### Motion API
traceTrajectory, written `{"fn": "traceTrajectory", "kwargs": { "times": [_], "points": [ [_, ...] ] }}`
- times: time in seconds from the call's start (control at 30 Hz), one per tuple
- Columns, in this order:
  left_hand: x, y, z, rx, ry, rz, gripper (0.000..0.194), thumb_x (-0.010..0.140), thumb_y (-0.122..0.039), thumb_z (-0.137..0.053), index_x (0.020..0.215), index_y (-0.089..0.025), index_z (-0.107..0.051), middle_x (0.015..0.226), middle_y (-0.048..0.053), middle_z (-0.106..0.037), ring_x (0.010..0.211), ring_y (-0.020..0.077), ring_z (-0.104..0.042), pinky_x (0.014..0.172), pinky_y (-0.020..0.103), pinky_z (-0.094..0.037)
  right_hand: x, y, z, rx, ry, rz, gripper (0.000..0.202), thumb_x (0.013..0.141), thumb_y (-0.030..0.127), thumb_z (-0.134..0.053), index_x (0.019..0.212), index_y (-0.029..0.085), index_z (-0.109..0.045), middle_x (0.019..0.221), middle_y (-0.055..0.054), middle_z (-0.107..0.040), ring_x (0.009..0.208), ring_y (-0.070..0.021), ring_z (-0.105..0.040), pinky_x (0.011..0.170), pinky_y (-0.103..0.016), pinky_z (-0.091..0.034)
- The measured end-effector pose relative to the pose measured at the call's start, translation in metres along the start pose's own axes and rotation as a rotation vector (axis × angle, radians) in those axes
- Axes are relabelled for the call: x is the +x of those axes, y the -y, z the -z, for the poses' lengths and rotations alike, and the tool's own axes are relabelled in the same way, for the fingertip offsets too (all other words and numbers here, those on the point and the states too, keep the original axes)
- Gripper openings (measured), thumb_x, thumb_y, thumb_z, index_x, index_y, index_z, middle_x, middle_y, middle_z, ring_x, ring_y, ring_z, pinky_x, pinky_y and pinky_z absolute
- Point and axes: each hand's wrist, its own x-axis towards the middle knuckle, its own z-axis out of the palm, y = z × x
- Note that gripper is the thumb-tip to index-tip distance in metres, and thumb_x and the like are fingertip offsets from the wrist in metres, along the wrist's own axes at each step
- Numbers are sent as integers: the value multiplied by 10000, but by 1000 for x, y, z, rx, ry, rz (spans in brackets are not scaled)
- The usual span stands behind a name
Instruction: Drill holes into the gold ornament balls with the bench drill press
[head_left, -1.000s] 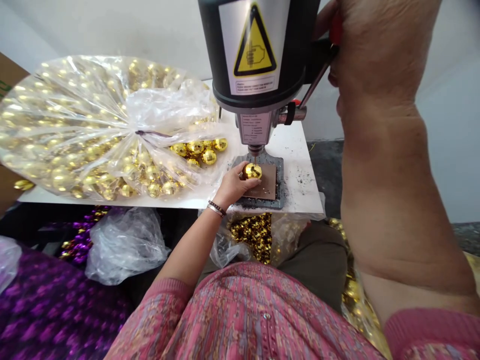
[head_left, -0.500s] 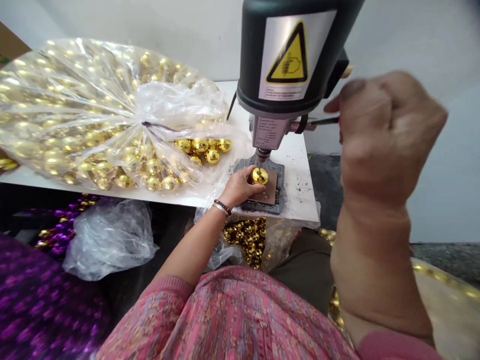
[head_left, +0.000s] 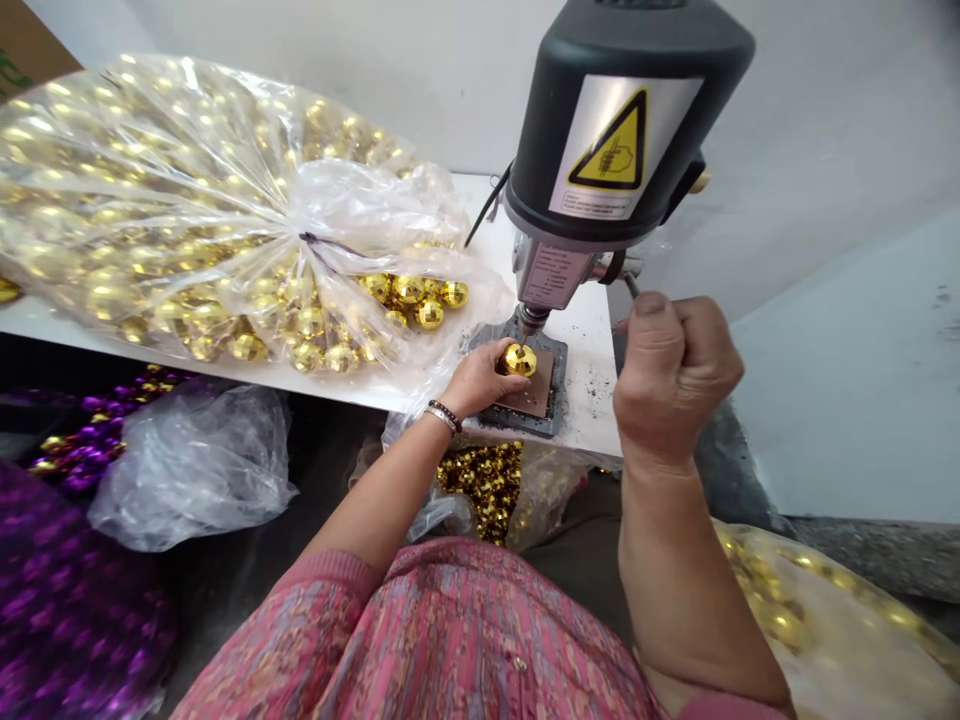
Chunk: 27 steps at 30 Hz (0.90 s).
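A gold mirrored ball (head_left: 520,360) sits over a brown board (head_left: 534,392) on the grey base of a drill press (head_left: 607,150). My left hand (head_left: 484,380) grips the ball from the left, thumb and fingers around it. The thin drill bit (head_left: 524,340) comes down at the small dark cap on top of the ball; whether it has entered cannot be made out. At the right of the machine, my right hand (head_left: 675,370) is closed around the end of its lever (head_left: 631,284).
On the white table (head_left: 360,388) lies a large clear bag (head_left: 187,220) of gold balls, with several loose balls (head_left: 409,289) at its mouth. Dark shavings surround the press base. Below are a crumpled plastic bag (head_left: 199,470), purple material (head_left: 67,600) and another bag of gold balls (head_left: 832,620).
My right hand has moved down and inward with the lever. The camera view has shifted a little, while my left hand still holds the ball on the board.
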Motion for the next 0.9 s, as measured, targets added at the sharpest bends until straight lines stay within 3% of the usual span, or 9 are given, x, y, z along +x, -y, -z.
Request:
{"fn": "traceTrajectory", "kwargs": {
  "times": [0.3, 0.53, 0.63, 0.73, 0.8, 0.9],
  "points": [
    [-1, -2, 0, 13, -1, -28, 467, 822, -200, -951, 1272, -193, -830, 1164, 28, -860, 1094, 253, -781, 1046, 348, -603, -19, -21, -16, -11, -154, 24, 549, 1139, 649, -522, 797, 224, -581, 725, -6, -547, 707, -126, -480, 690, -301, -410],
    [-3, -5, 0, 47, -5, -18, 399, 831, -209, -930, 1217, -214, -831, 1104, 16, -851, 1053, 253, -770, 997, 339, -602, -31, -28, -22, -20, -147, 15, 631, 1137, 719, -449, 765, 220, -550, 698, -23, -547, 683, -131, -476, 677, -308, -396],
    [-3, -5, 0, 58, -10, -7, 476, 820, -229, -945, 1281, -221, -825, 1145, 31, -853, 1068, 267, -773, 1002, 358, -611, -14, -19, -16, -12, -143, 6, 613, 1112, 693, -520, 742, 207, -575, 682, -18, -552, 660, -117, -479, 657, -296, -386],
    [-3, -6, -1, 53, -25, 20, 517, 818, -233, -953, 1315, -211, -810, 1165, 44, -850, 1063, 267, -774, 994, 367, -614, 21, -4, -10, 40, -127, -56, 551, 1075, 591, -598, 694, 195, -566, 615, 19, -472, 594, -86, -419, 621, -283, -332],
    [-6, -6, -2, 28, -38, 26, 526, 810, -218, -955, 1313, -202, -800, 1164, 42, -846, 1054, 260, -775, 988, 362, -613, 46, 4, -8, 93, -65, -135, 516, 1066, 520, -586, 671, 194, -528, 603, 30, -454, 577, -72, -396, 618, -281, -297],
    [-15, -4, 0, 2, -61, -9, 516, 801, -216, -956, 1288, -202, -788, 1154, 33, -839, 1051, 255, -775, 973, 353, -617, 68, 10, -6, 93, 17, -186, 508, 1096, 479, -544, 682, 184, -537, 615, 30, -490, 618, -69, -443, 682, -277, -350]
  ]
}}
